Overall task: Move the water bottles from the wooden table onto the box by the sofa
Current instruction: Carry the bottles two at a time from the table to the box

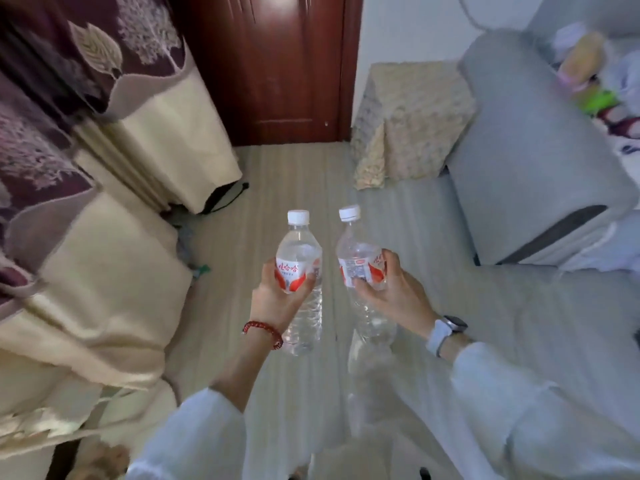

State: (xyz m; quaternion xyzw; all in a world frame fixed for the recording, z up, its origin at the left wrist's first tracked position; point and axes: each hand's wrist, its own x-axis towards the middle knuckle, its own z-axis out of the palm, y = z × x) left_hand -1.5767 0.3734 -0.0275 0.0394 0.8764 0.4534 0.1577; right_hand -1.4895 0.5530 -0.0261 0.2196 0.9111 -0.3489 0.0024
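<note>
Above the pale striped floor [298, 174], two water bottles are held up side by side, one in each hand.

Nearest the camera, white sleeves lead out to both hands. The left hand [277, 296], with a red bead bracelet [263, 332] at its wrist, has its grip closed around the red-and-white label of the left bottle [301, 282], which stands nearly upright, white cap on top. The right hand [394, 289], a watch [446, 332] on its wrist, has its grip closed on the label of the right bottle [363, 271], tilted slightly with its cap leaning left. Both bottles are clear; they are close together but apart. Farther on, the cloth-covered box [412, 119] sits on the floor just beside the grey sofa [526, 140], well beyond the bottles. A dark red door [277, 64] stands behind.
</note>
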